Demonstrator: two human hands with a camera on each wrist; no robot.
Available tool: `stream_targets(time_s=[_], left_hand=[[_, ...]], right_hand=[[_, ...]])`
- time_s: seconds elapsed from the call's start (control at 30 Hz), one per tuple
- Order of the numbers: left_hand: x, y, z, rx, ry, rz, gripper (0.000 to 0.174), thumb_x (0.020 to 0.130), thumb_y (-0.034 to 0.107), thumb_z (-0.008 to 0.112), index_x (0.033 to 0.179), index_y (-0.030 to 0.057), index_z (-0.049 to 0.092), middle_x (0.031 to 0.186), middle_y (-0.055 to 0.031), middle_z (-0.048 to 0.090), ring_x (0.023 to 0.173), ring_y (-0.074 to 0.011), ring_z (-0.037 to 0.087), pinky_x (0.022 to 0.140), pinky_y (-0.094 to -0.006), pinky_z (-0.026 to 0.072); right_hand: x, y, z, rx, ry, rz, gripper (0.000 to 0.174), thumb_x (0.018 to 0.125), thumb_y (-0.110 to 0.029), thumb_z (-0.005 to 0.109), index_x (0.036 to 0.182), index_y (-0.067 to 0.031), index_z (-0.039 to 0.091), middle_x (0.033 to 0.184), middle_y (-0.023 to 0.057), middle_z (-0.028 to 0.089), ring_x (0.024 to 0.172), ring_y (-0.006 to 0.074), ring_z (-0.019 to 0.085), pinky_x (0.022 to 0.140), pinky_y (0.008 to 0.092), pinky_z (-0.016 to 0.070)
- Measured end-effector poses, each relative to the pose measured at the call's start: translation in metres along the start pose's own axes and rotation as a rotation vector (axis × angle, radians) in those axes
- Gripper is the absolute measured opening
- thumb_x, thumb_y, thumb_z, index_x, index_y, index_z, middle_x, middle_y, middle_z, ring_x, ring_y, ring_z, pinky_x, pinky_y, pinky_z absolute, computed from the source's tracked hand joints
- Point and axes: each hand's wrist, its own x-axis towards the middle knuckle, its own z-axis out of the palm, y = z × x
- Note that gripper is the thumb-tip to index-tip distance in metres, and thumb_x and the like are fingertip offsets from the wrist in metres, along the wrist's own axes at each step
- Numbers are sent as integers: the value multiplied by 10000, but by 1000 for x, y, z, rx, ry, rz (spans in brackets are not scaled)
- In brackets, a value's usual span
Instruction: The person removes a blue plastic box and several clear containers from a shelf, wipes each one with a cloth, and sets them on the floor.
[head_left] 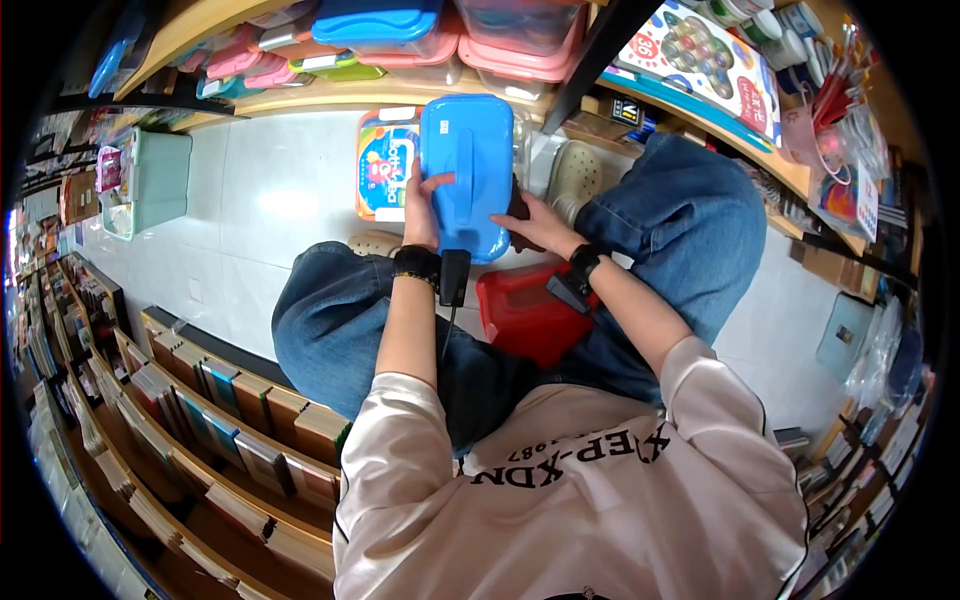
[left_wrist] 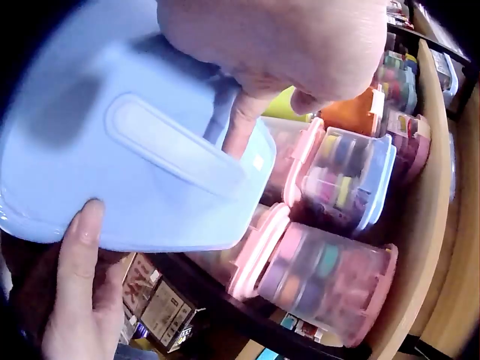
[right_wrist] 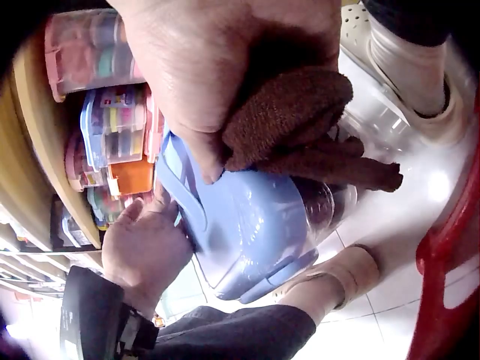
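A clear box with a blue lid point(head_left: 490, 150) is held in front of the person, its raised handle point(left_wrist: 161, 142) facing up. The left hand point(head_left: 420, 218) grips its left side, one finger reaching over the lid beside the handle; this hand point(left_wrist: 277, 52) covers part of the lid in the left wrist view. At the opposite edge, the right hand point(head_left: 543, 225) holds a bunched brown cloth point(right_wrist: 289, 120) and its thumb touches the lid. The cloth hangs against the box's side. Fingers beneath the cloth are hidden.
A red container point(head_left: 535, 315) lies between the person's legs. Beside the blue lid stands a colourful printed package point(head_left: 385, 170). Shelves with lidded tubs point(left_wrist: 330, 277) run close ahead, a green bin point(head_left: 160, 180) stands left, and book racks point(head_left: 215, 420) are at lower left.
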Motion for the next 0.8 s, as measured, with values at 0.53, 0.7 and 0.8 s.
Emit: stream_targets(time_s=[0.53, 0.7, 0.8], left_hand=[[-6, -6, 2, 678, 204, 312, 771, 735, 372, 729, 1172, -153, 373, 1062, -221, 559, 934, -225, 572, 779, -305, 478], [5, -9, -10, 807, 263, 246, 845, 701, 401, 747, 1192, -152, 337, 1071, -262, 549, 967, -282, 575, 802, -327, 472], [10, -17, -15, 851, 273, 318, 853, 699, 400, 748, 1195, -152, 328, 1069, -270, 548, 980, -295, 571, 824, -341, 460]], right_hand=[[8, 13, 5, 101, 14, -61, 703, 730, -438, 706, 1176, 48, 463, 1041, 171, 610, 952, 241, 596, 833, 316, 457], [3, 3, 2, 61, 12, -30, 712, 729, -443, 704, 1172, 59, 461, 1042, 174, 611, 950, 244, 601, 836, 315, 459], [4, 6, 4, 69, 37, -62, 713, 730, -441, 704, 1170, 65, 462, 1046, 177, 611, 954, 246, 602, 841, 314, 460]])
